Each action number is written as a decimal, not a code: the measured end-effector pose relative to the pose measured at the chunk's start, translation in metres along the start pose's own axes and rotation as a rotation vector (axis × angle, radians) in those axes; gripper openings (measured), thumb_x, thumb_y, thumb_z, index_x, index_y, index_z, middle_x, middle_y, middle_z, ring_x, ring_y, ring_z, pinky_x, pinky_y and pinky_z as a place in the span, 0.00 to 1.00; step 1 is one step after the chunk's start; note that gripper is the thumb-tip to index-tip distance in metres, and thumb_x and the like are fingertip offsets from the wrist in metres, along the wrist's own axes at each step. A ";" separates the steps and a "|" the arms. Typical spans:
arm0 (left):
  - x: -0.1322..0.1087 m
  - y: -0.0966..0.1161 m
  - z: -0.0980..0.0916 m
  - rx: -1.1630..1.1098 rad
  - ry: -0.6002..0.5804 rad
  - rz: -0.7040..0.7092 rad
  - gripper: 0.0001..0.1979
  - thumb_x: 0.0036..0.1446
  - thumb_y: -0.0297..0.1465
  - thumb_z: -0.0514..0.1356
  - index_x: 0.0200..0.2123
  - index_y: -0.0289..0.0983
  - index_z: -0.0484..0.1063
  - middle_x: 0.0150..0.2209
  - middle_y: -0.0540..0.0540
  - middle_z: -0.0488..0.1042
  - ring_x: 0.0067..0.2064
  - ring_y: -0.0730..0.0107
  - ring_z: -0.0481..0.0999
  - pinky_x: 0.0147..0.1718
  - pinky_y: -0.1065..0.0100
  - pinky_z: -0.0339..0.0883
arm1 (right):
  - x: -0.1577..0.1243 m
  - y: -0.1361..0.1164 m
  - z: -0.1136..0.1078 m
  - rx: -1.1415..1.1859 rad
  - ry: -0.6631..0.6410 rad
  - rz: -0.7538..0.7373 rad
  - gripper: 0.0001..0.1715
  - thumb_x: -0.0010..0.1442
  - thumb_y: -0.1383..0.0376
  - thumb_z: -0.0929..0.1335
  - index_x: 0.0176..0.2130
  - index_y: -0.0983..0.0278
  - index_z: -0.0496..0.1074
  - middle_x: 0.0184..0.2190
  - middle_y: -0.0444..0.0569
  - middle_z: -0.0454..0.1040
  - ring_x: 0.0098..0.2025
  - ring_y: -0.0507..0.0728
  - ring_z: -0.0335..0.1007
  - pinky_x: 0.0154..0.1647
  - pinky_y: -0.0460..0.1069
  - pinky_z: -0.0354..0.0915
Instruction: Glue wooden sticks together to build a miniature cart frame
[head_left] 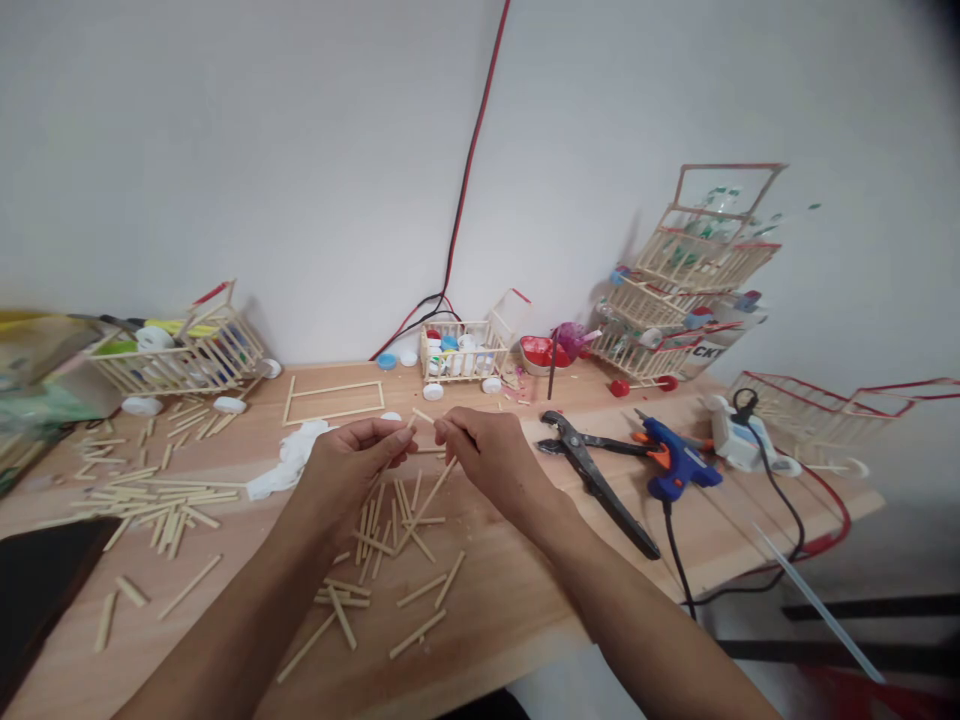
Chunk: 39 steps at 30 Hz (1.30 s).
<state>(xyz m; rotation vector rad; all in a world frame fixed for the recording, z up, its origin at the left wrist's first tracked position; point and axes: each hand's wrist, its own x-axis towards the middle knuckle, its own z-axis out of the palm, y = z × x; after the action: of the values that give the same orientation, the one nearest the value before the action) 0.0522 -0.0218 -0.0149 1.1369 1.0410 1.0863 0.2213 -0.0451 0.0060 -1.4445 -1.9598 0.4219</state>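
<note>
My left hand (358,455) is closed in a pinch, with the tip of a thin wooden stick (412,422) poking up between its fingers. Just to its right, my right hand (484,448) is closed on another short wooden stick (423,414) that points toward the left hand. The two tips are close together; whether they touch I cannot tell. Below both hands lies a scatter of cut wooden sticks (375,530). Behind them a rectangular stick frame (337,414) rests flat, near a crumpled white tissue (296,455).
Right of the hands lie pliers (592,480) and a blue glue gun (679,460) with a trailing cord. Small stick carts (465,360) stand along the wall, with a tiered stick cart (675,280) at the right. More sticks (161,505) lie left, beside a dark object (52,580).
</note>
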 end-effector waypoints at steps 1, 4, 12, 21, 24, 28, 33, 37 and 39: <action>0.000 -0.001 0.000 0.001 -0.002 0.000 0.11 0.42 0.37 0.69 0.27 0.35 0.78 0.24 0.48 0.75 0.28 0.74 0.68 0.31 0.71 0.59 | 0.000 0.000 0.000 0.002 0.000 0.000 0.17 0.63 0.68 0.61 0.24 0.65 0.69 0.21 0.42 0.71 0.26 0.48 0.65 0.29 0.43 0.53; 0.000 -0.002 0.000 -0.004 -0.003 -0.003 0.11 0.42 0.37 0.69 0.27 0.35 0.78 0.25 0.48 0.75 0.29 0.74 0.68 0.31 0.72 0.60 | 0.000 0.000 0.000 0.009 0.000 0.001 0.17 0.64 0.68 0.61 0.25 0.65 0.69 0.22 0.42 0.72 0.26 0.48 0.65 0.29 0.43 0.53; 0.002 -0.004 -0.001 -0.034 -0.014 -0.006 0.11 0.42 0.36 0.69 0.27 0.36 0.78 0.25 0.48 0.75 0.29 0.74 0.69 0.32 0.71 0.60 | -0.001 0.000 -0.001 0.005 0.002 -0.002 0.17 0.63 0.68 0.61 0.24 0.65 0.69 0.21 0.42 0.71 0.25 0.48 0.64 0.29 0.43 0.53; 0.001 -0.002 0.000 -0.046 -0.029 -0.013 0.10 0.43 0.36 0.69 0.27 0.36 0.79 0.25 0.48 0.75 0.28 0.74 0.68 0.31 0.71 0.59 | 0.000 0.000 0.000 0.013 0.003 0.010 0.18 0.64 0.67 0.61 0.24 0.65 0.69 0.21 0.42 0.71 0.25 0.48 0.65 0.29 0.43 0.54; 0.000 -0.001 0.001 -0.049 -0.035 -0.018 0.10 0.44 0.36 0.68 0.27 0.35 0.79 0.25 0.48 0.75 0.27 0.75 0.67 0.30 0.71 0.59 | 0.000 0.001 0.000 0.018 0.001 0.013 0.17 0.63 0.68 0.61 0.25 0.65 0.69 0.21 0.42 0.72 0.25 0.49 0.66 0.29 0.43 0.54; -0.002 0.002 0.002 -0.097 -0.029 -0.051 0.10 0.42 0.34 0.69 0.27 0.35 0.78 0.24 0.48 0.74 0.27 0.76 0.67 0.30 0.72 0.59 | 0.000 0.000 0.000 0.013 -0.001 0.019 0.16 0.63 0.68 0.61 0.26 0.65 0.70 0.22 0.43 0.73 0.26 0.49 0.66 0.30 0.43 0.54; -0.002 0.006 0.002 -0.151 -0.055 -0.091 0.11 0.40 0.34 0.70 0.26 0.34 0.77 0.24 0.48 0.74 0.25 0.76 0.68 0.28 0.71 0.60 | 0.000 0.000 0.000 0.008 0.008 -0.004 0.17 0.63 0.67 0.61 0.25 0.65 0.70 0.22 0.42 0.72 0.26 0.49 0.66 0.30 0.43 0.54; -0.002 0.006 0.002 -0.170 -0.068 -0.113 0.11 0.40 0.34 0.70 0.27 0.34 0.77 0.25 0.48 0.74 0.25 0.76 0.68 0.28 0.71 0.61 | -0.001 0.002 0.001 0.004 0.016 -0.015 0.17 0.63 0.67 0.61 0.24 0.65 0.69 0.21 0.42 0.72 0.25 0.49 0.65 0.29 0.43 0.54; -0.002 0.006 0.002 -0.184 -0.062 -0.127 0.11 0.39 0.34 0.71 0.26 0.34 0.77 0.25 0.48 0.74 0.25 0.76 0.69 0.28 0.71 0.61 | -0.001 0.002 0.002 0.010 0.017 -0.012 0.17 0.64 0.66 0.61 0.26 0.64 0.70 0.21 0.42 0.72 0.25 0.49 0.65 0.29 0.43 0.54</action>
<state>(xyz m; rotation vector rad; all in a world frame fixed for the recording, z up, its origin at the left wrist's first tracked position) 0.0535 -0.0241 -0.0084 0.9389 0.9316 1.0175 0.2214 -0.0450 0.0034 -1.4251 -1.9486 0.4124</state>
